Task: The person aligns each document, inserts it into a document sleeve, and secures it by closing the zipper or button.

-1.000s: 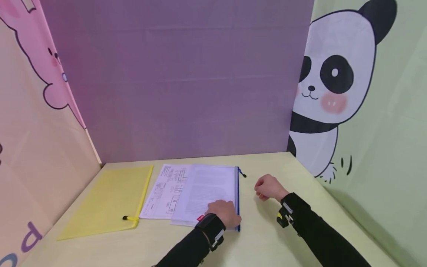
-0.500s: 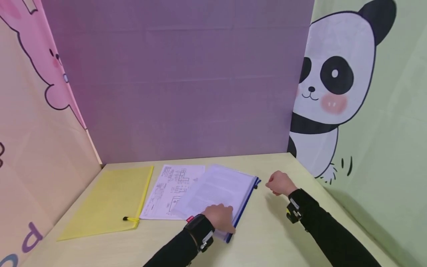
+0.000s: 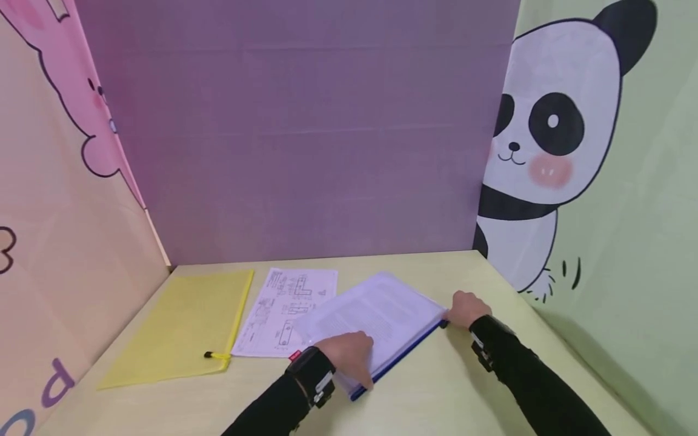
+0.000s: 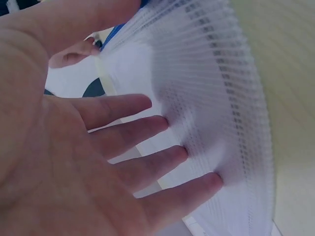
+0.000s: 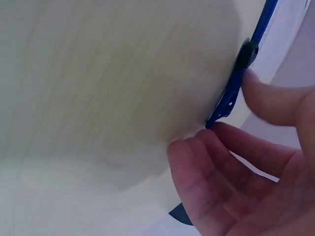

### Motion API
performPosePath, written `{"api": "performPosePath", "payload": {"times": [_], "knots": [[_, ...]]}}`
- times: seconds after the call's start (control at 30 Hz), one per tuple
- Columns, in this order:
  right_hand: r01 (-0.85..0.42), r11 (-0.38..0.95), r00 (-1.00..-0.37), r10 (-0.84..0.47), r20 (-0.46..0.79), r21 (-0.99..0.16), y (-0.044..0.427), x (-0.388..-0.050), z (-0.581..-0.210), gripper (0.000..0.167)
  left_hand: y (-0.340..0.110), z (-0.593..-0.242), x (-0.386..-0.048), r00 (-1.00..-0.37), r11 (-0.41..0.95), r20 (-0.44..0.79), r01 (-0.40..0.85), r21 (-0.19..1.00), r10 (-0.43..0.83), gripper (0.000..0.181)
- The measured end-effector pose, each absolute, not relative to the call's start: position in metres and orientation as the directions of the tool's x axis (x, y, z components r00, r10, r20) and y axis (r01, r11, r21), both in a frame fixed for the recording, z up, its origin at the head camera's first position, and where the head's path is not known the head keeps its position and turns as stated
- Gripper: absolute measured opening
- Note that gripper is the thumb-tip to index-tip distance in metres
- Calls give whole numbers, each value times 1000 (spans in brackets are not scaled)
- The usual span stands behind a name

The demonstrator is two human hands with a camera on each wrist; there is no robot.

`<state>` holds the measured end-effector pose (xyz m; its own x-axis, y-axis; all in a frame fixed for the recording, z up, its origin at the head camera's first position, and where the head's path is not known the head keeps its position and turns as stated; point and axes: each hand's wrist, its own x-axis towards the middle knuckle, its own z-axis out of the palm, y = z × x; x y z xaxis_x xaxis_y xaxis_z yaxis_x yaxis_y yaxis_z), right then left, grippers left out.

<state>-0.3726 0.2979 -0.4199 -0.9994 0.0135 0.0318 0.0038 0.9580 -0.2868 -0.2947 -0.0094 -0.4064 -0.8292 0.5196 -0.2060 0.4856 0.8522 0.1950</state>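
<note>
A clear folder point(image 3: 376, 309) with a blue zip edge point(image 3: 400, 358) holds printed sheets and lies turned at an angle. My left hand point(image 3: 349, 356) is over its near end. In the left wrist view the straight fingers point(image 4: 162, 169) of my left hand point(image 4: 88, 157) touch the mesh-like face of the folder point(image 4: 216, 123), and the thumb reaches toward the blue edge. At the folder's right corner, my right hand point(image 3: 470, 310) has hold of it; the right wrist view shows this hand point(image 5: 241, 167) pinching the blue corner point(image 5: 229, 98) beside a dark zip pull point(image 5: 247, 54).
Left of the folder lies a sheet with line drawings point(image 3: 289, 303), partly overlapped by it. A yellow zip folder point(image 3: 180, 330) rests farther left on the pale table point(image 3: 262, 402). A purple panel point(image 3: 316, 133) stands behind, with patterned walls at both sides.
The clear folder has turned clockwise and shifted right, uncovering more of the drawing sheet. My left hand has moved left and slightly nearer. My right hand has come to the folder's corner and gripped it.
</note>
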Motion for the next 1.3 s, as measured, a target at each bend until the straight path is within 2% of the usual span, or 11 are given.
{"api": "performPosePath", "payload": {"times": [0.27, 0.43, 0.67, 0.9, 1.07, 1.17, 1.3], "knots": [[-15, 963, -1000, -11, 18, -269, 305, -374, -426, 8, -16, -407, -299, -832, 848, -191, 479, 228, 521, 57], [-55, 966, -998, -51, 22, -254, 312, -374, -427, 8, -21, -411, -304, -839, 856, -204, 455, 246, 504, 68], [-48, 950, -999, -51, -2, -307, 322, -374, -430, 11, -31, -418, -313, -833, 853, -204, 470, 226, 514, 70], [-85, 971, -995, -94, -31, -221, 323, -380, -431, 11, -35, -412, -314, -849, 884, -259, 413, 217, 460, 67], [-47, 977, -995, -65, -79, -209, 319, -378, -432, 23, -36, -409, -312, -866, 903, -264, 382, 196, 424, 67], [-35, 979, -997, -48, -63, -202, 313, -374, -429, 25, -37, -409, -312, -877, 912, -261, 363, 192, 404, 70], [-80, 981, -995, -90, -52, -176, 306, -372, -427, 21, -37, -411, -317, -880, 917, -265, 356, 180, 394, 69]]}}
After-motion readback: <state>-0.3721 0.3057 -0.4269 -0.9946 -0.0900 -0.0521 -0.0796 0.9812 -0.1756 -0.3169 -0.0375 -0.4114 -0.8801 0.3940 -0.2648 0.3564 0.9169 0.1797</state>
